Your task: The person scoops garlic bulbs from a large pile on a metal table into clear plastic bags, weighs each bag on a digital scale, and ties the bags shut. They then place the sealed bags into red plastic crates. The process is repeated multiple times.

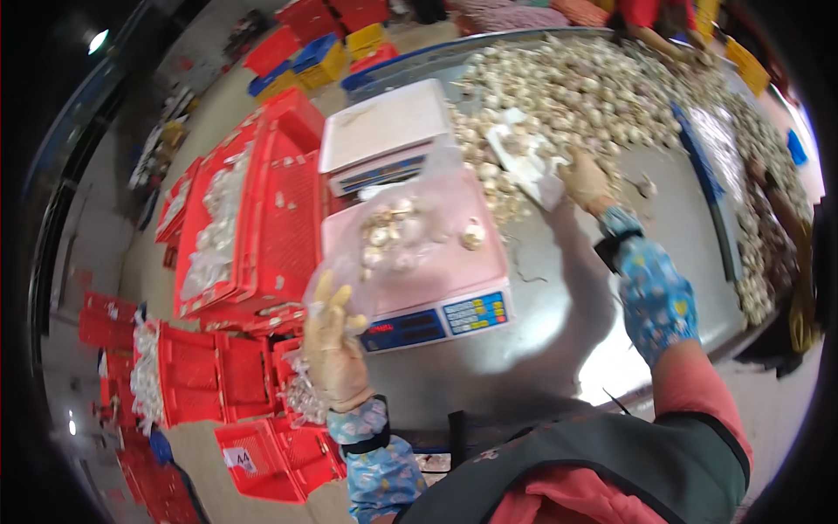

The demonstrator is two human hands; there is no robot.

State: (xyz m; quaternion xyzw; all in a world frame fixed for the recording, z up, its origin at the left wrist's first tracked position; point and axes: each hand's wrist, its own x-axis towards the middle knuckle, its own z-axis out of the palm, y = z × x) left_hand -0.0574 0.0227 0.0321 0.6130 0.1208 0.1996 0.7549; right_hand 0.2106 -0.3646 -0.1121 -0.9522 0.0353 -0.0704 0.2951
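Note:
A clear plastic bag (399,229) holding several garlic bulbs lies on the pink platform of a digital scale (474,281). My left hand (337,354), in a pale glove, is at the bag's near left edge, with the film against its fingers. One loose garlic bulb (473,234) rests on the platform, right of the bag. Over the metal table, my right hand (584,182) reaches to the edge of the garlic heap (563,85), beside crumpled white plastic sheets (514,157). Blur hides whether its fingers grip anything.
A second scale (386,131) stands behind the first. Red crates (281,229), some with bagged garlic, line the left side. A blue-edged metal divider (704,177) crosses the table (674,242) at right. Another person's hands (694,52) work at the far right.

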